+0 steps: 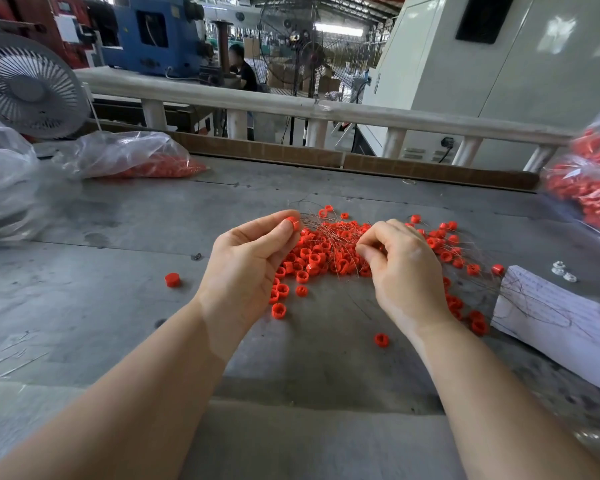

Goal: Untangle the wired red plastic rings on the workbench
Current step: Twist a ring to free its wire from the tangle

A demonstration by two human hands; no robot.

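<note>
A heap of small red plastic rings (314, 259) threaded with thin metal wires (329, 230) lies in the middle of the grey workbench (118, 306). My left hand (246, 261) pinches one red ring (292, 221) between thumb and forefinger at the heap's left edge, and wires run from that ring into the pile. My right hand (400, 265) hovers over the heap's right side with curled fingers pinching at the wires; its fingertips hide what they hold. Loose rings lie scattered around, one (172, 279) off to the left and one (381, 339) near my right wrist.
Clear plastic bags of red rings lie at the back left (142, 157) and the right edge (589, 192). A white paper sheet (551, 313) lies at the right with white nuts (561, 271) beside it. A desk fan (28, 86) stands at the far left; a railing (291, 107) borders the bench.
</note>
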